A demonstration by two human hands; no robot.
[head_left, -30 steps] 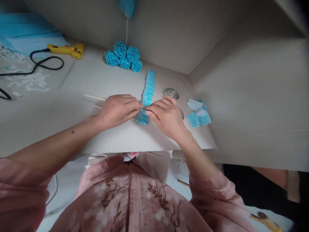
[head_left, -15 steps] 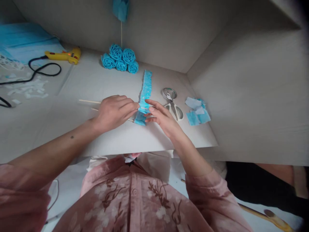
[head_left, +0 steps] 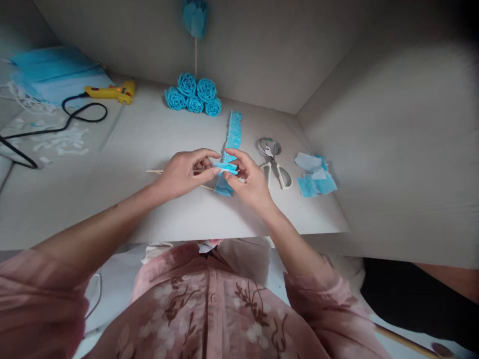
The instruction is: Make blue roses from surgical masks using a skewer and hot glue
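Observation:
Between my hands is a small piece of blue and white fabric (head_left: 226,167), at the end of a thin wooden stick (head_left: 152,171). My left hand (head_left: 187,167) is closed around the stick, its thumb tip at the fabric's left end. From the other side, my right hand (head_left: 249,177) pinches the fabric between thumb and fingers. Just beneath lies a second stick (head_left: 207,188) with a blue fabric piece (head_left: 223,189) at its tip, partly hidden. A long ruffled blue strip (head_left: 234,130) stretches away behind my fingers.
White-handled scissors (head_left: 277,172) touch a round metal-rimmed dish (head_left: 269,146) on the right, near blue fabric scraps (head_left: 317,177). Several rolled blue flowers (head_left: 194,94) are stacked at the back. A yellow glue gun (head_left: 112,92), its black cord, blue masks (head_left: 63,70) and white bits (head_left: 63,139) occupy the left.
Both hands have come together around the small fabric piece, which is now lifted above the strip and gripped from both sides. My right fingers, spread before, have closed. The view has shifted slightly.

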